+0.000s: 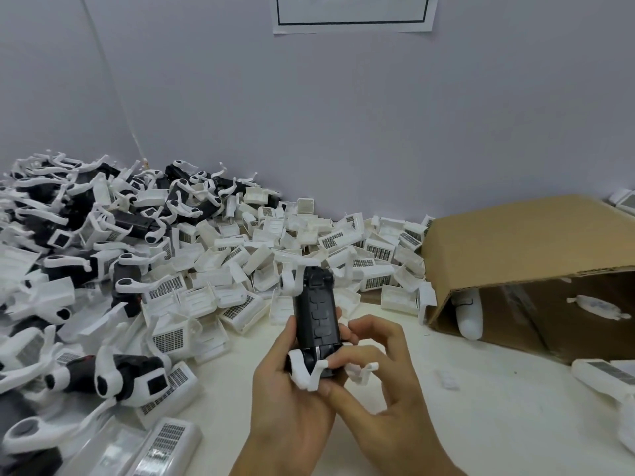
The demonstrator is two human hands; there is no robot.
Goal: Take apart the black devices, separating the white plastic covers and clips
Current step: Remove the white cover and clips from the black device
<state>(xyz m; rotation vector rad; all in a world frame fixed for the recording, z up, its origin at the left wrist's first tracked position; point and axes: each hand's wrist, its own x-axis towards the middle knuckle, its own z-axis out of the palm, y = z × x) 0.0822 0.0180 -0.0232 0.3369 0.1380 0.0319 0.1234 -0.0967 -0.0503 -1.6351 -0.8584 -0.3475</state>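
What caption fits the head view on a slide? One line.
Left hand holds a black device while right hand works its white clip, beside heaped white covers.

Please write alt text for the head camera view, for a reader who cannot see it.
Two bare hands hold an oblong black plastic device above a pale table: the left hand grips it, the right hand pinches a white plastic clip at its near end. Loose white plastic covers lie heaped behind, an open brown cardboard box at right.
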